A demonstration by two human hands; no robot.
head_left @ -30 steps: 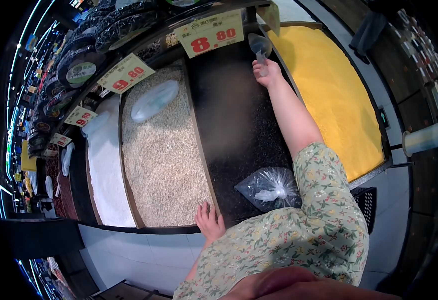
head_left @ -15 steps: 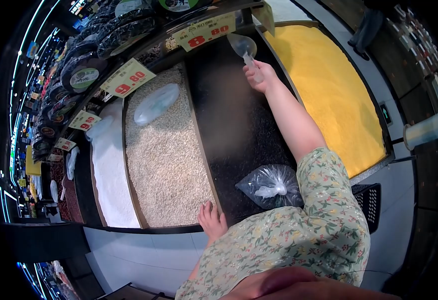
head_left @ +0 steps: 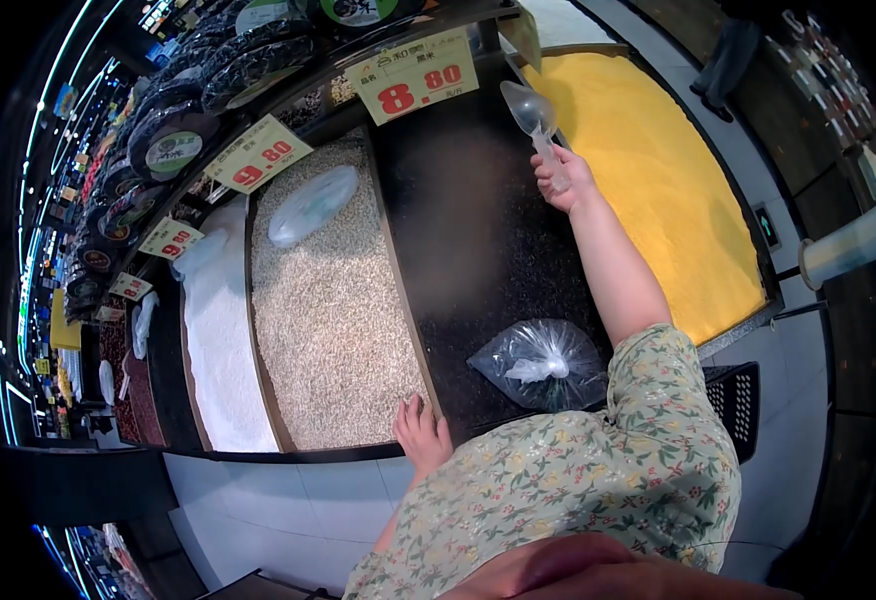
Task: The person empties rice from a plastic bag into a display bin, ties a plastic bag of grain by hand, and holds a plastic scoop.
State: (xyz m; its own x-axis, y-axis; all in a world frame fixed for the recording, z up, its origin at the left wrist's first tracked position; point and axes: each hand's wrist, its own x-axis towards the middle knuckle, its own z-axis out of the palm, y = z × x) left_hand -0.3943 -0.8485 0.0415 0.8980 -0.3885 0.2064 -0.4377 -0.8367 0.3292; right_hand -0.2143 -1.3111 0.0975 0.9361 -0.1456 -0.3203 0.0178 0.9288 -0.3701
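My right hand (head_left: 568,180) is closed around the handle of a clear plastic scoop (head_left: 529,108), its bowl pointing away from me. It hangs over the far right part of a bin of black rice (head_left: 548,250), close to the divider beside the yellow grain (head_left: 658,190). A knotted clear plastic bag (head_left: 543,370) lies on the black rice at the near end; its contents are hard to make out. My left hand (head_left: 423,437) rests with fingers apart at the front edge of the bin of pale grain (head_left: 328,340), near the divider.
An oval clear plastic item (head_left: 313,205) lies on the pale grain. Further left is a bin of white grain (head_left: 226,370). Price signs (head_left: 418,78) stand along the back, below stacked wrapped packages (head_left: 173,145). A roll of plastic bags (head_left: 848,245) sticks out at right.
My right hand has moved the scoop to the right and a little toward me, away from the price sign. My left hand has stayed at the bin edge.
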